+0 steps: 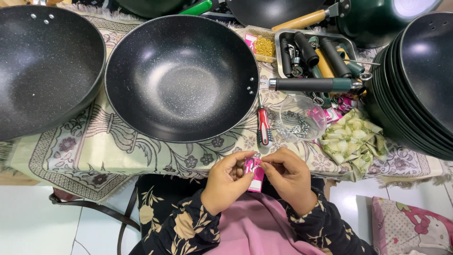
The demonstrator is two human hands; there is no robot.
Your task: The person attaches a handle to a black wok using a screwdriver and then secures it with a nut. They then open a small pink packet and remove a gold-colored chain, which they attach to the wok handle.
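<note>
My left hand (226,182) and my right hand (289,177) meet close to my body, just below the table's edge. Both pinch a small pink paper tag (255,172) between their fingertips. Directly beyond the hands a screwdriver (263,127) with a red and black handle lies on the patterned cloth (94,151). A large black speckled wok (181,78) without a handle sits in the middle of the table, and a second wok (45,66) stands to its left.
A clear plastic tub of small metal screws and rings (297,120) sits right of the screwdriver. A metal tray (283,35) holds black, yellow and green handles. Several stacked woks (417,80) fill the right side. A crumpled green cloth (354,141) lies near them.
</note>
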